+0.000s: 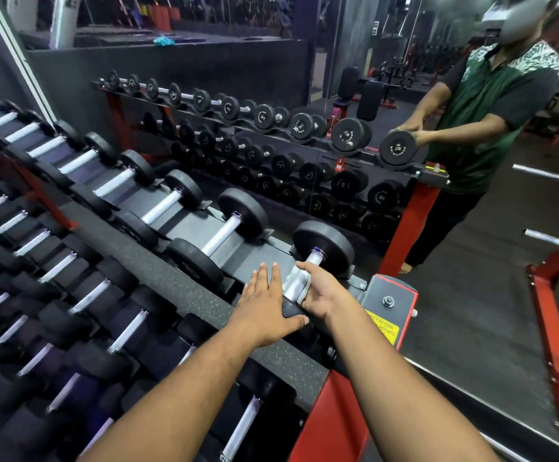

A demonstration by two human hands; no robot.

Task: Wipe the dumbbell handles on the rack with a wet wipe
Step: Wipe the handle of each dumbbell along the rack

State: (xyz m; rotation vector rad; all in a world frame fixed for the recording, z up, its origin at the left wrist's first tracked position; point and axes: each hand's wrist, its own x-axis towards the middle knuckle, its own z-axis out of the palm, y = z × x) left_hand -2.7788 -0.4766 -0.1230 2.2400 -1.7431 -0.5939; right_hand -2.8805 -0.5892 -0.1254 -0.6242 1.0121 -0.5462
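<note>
The rightmost dumbbell (324, 243) lies on the top tier of the rack (204, 298), with black round heads and a silver handle (314, 256). My right hand (318, 291) wraps a white wet wipe (296, 281) around that handle, fingers curled under it. My left hand (264, 301) lies flat with straight fingers on the near black head of the same dumbbell. More dumbbells with silver handles (221, 233) line the tier to the left.
Lower tiers of dumbbells (71, 311) fill the left foreground. A red rack post with a yellow warning label (383, 330) stands right of my hands. A wall mirror behind reflects the rack and a person in a green shirt (491, 128).
</note>
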